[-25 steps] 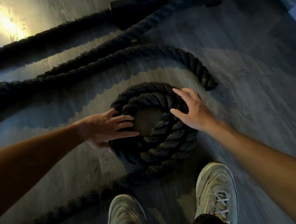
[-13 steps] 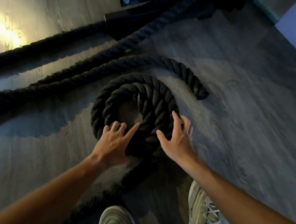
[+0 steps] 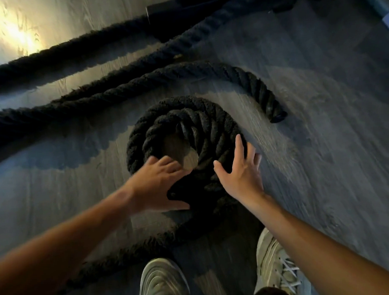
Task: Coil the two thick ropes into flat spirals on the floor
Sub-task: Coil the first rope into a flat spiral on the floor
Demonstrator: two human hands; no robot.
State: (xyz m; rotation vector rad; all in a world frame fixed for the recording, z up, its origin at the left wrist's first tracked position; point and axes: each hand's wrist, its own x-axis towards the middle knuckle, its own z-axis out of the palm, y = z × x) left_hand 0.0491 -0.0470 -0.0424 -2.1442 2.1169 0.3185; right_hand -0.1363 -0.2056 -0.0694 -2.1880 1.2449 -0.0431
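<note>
The coiled rope point(image 3: 186, 115) lies as a flat spiral of about two turns on the floor point(image 3: 328, 161). Its tail runs off from the near side, passing just beyond the left shoe point(image 3: 164, 285). The left hand point(image 3: 155, 187) rests on the coil's near left side, fingers point(image 3: 165, 161) spread and straight, gripping nothing. The right hand point(image 3: 241, 174) lies flat on the near right side, its fingers likewise extended and released. The second rope point(image 3: 138, 86) arcs round the coil's far side, apart from it, ending on the floor to the coil's right.
</note>
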